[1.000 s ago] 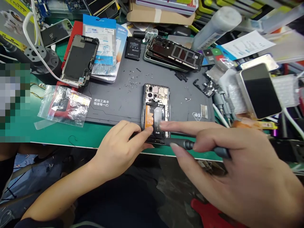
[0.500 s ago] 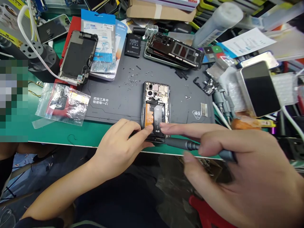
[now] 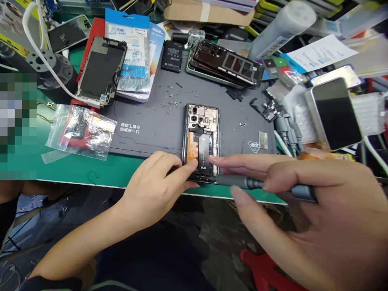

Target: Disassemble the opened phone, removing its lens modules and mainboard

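An opened smartphone [image 3: 209, 115] lies on a grey mat, its camera end pointing away from me, with its inner boards, orange battery label and a black flex strip marked SUB [image 3: 203, 155] bare. My left hand [image 3: 151, 188] grips the phone's lower left side, thumb resting on the inside near the battery. In my right hand [image 3: 321, 198] is a dark grey screwdriver [image 3: 235, 180], held nearly level. Its front end points left at the phone's bottom edge; the very tip is hard to make out. My right index finger reaches over the phone's right edge.
Loose screws [image 3: 171, 101] are scattered on the grey mat [image 3: 145, 117] beyond the phone. Farther back lie a black battery [image 3: 171, 56] and stacked phone housings [image 3: 227, 64]. A bagged red part [image 3: 80, 131] sits left; another phone [image 3: 336, 113] rests right. The green table's front edge is close.
The whole view has shifted slightly. My right hand and the screwdriver have moved a little right and tilted slightly; my left hand keeps its hold on the phone.
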Demonstrator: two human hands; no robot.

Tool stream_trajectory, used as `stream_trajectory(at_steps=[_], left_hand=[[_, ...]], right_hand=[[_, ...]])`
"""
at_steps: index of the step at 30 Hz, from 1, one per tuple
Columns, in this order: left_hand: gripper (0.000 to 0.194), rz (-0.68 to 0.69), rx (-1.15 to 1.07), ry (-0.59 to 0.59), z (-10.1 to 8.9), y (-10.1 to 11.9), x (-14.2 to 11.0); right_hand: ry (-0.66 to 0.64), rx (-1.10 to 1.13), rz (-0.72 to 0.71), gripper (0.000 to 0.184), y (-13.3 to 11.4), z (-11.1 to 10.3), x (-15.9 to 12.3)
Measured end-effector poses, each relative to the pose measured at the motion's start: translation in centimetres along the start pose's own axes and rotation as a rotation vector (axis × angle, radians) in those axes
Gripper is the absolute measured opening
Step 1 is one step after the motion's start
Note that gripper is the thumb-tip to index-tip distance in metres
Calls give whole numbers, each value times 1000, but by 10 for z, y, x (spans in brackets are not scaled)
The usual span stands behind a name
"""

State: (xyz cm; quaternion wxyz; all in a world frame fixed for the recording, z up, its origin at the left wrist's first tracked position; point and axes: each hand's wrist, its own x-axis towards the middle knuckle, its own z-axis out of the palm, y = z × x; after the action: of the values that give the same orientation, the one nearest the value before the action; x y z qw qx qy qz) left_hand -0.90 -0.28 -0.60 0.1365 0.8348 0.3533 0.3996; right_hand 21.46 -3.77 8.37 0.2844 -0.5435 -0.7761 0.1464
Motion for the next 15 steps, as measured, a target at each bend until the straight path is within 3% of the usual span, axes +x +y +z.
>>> stream_trajectory(at_steps=[7, 11, 15], left_hand=[[24, 0, -10, 8, 1, -1, -1], [24, 7, -18, 8, 2, -2, -2], [24, 4, -20, 7, 1, -1, -2]], right_hand=[[22, 19, 60, 30, 3, -2, -1], [19, -11, -11, 30, 1, -1, 2], [31, 0, 70, 32, -2, 6, 4]])
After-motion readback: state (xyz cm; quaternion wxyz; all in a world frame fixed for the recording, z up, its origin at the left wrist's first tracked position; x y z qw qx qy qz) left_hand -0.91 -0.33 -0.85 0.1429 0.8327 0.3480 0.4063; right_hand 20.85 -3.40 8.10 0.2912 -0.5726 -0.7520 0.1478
